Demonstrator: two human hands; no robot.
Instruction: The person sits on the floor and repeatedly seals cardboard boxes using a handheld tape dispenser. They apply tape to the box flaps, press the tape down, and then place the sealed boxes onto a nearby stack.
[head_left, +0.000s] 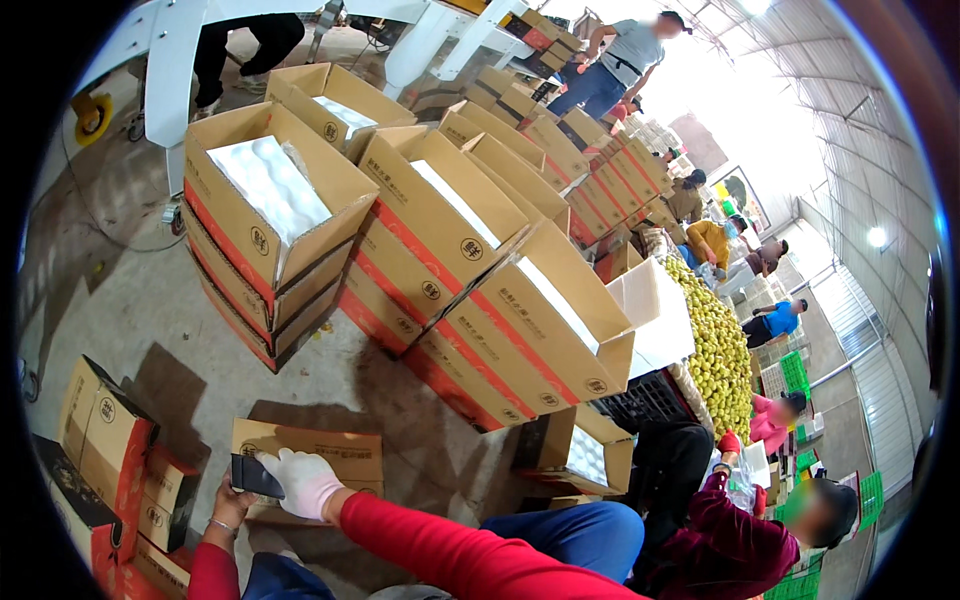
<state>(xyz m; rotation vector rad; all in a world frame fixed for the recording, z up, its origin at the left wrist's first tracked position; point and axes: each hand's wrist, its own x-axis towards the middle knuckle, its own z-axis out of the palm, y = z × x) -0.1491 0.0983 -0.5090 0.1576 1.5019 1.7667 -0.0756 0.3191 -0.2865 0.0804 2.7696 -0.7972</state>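
My left hand (229, 501), bare with a bracelet at the wrist, holds the lower left end of a small dark rectangular object (256, 477); whether it is a phone or another device I cannot tell. My right hand (304, 480), in a white glove with a pinkish cuff, grips the same object from its other side. Beneath both hands a cardboard carton (349, 457) with printed marks and a red edge rests on the concrete floor. Red sleeves cover both my forearms, and my knees in blue trousers are below.
Stacked open cartons (457, 262) with white liners stand ahead; another stack (262, 240) is left of them. More cartons (105, 450) lie lower left. A person in dark red (720, 525) sits close on the right by a heap of yellow-green fruit (712, 352). Other people work further back.
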